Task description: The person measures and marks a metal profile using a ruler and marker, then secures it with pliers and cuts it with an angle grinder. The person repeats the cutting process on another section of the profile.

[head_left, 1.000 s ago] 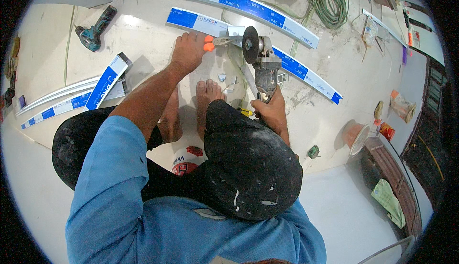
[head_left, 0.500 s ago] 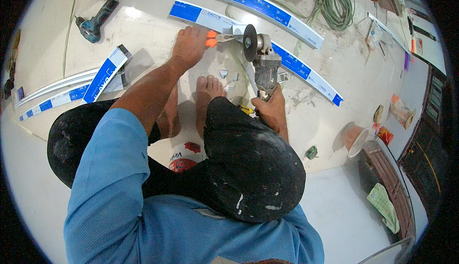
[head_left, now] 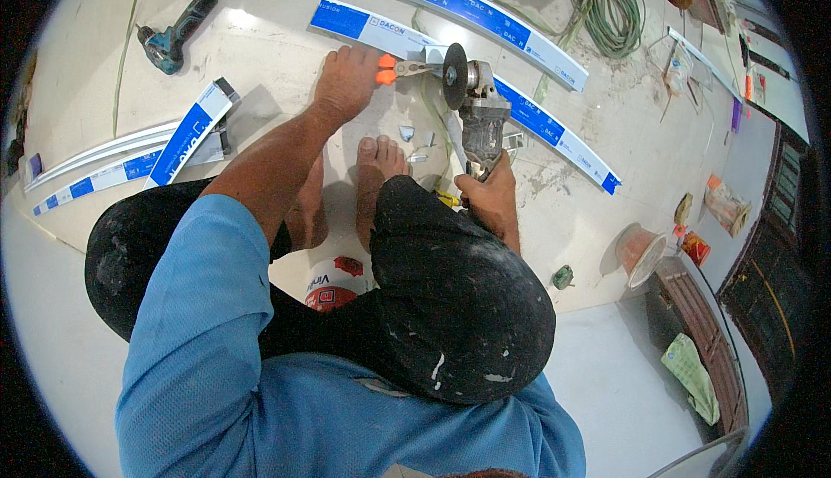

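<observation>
My left hand (head_left: 344,80) lies with fingers extended at the near edge of a blue-and-white wrapped strip (head_left: 344,18), beside an orange-handled metal hand tool (head_left: 388,69). My right hand (head_left: 489,192) grips an angle grinder (head_left: 483,123), its dark disc (head_left: 454,76) over the strip near that tool's metal end. Whether the disc touches anything is unclear. Small cut pieces (head_left: 407,132) lie below, near my bare right foot (head_left: 379,162). A white bucket (head_left: 333,279) sits under me, between my legs.
A cordless drill (head_left: 173,37) and more wrapped strips (head_left: 186,132) lie at left; another long strip (head_left: 467,11) lies beyond. A coiled green hose (head_left: 615,15) is at upper right. At right are a pinkish bucket (head_left: 640,253), a green cloth (head_left: 692,374) and small items.
The view has shifted slightly. My hands, the orange-handled tool and the grinder hold nearly the same positions relative to one another.
</observation>
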The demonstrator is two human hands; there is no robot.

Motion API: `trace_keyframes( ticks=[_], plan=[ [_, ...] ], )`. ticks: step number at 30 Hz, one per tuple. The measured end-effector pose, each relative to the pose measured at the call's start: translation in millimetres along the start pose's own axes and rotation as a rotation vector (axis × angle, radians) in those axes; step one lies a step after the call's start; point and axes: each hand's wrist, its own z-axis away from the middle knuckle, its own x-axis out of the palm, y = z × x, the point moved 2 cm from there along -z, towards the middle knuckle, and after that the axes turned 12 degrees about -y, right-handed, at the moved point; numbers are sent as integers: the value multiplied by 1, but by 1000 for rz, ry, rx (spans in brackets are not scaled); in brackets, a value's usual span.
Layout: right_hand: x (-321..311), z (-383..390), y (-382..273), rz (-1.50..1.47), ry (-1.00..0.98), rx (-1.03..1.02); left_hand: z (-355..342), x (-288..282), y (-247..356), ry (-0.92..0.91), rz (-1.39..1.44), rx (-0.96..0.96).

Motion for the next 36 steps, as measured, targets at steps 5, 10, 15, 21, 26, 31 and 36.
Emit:
trace_keyframes(
  ticks=[5, 10, 15, 21, 26, 31, 36],
  plan=[
    [4, 1, -11, 46, 27, 49, 0, 0, 0, -11, 7, 2],
    [2, 0, -16, 94, 28, 54, 2, 2, -2, 36, 10, 14],
    [1, 5, -18, 81, 22, 88, -1, 3, -1, 58, 33, 34],
    [4, 1, -25, 85, 3, 104, 2, 3, -3, 13, 4, -24],
    [5, -1, -28, 63, 37, 130, -3, 2, 0, -44, 12, -22],
    [3, -6, -18, 85, 23, 102, -2, 4, -1, -17, 9, -24],
    [4, -4, -22, 58, 22, 110, -1, 2, -2, -22, 0, -26]
  ],
)
